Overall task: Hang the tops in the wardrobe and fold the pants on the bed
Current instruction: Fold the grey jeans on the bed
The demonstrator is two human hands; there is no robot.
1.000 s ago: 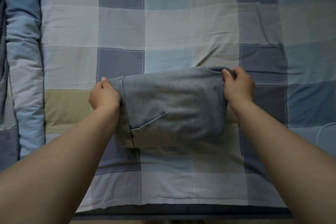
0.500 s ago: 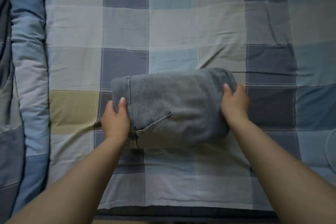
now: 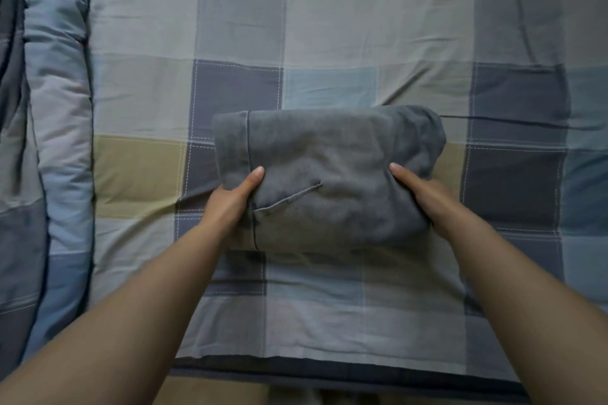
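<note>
Head view, folded grey pants (image 3: 329,174) on bed (image 3: 329,26), left hand (image 3: 230,204) and right hand (image 3: 424,197) gripping its sides

The pants (image 3: 329,174) are matt, soft, slightly fuzzy grey cloth; the sheet (image 3: 329,26) is smooth, creased checked cotton-like fabric.

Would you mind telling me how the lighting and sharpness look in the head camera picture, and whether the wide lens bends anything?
Head view: dim, flat light with no glare; soft shadow under the folded grey pants. Left hand and right hand look reasonably sharp, the fabric grain slightly soft. The checked bedsheet lines bow towards the edges, so there is wide-angle distortion; the rolled duvet at left darkens near the corner.
</note>
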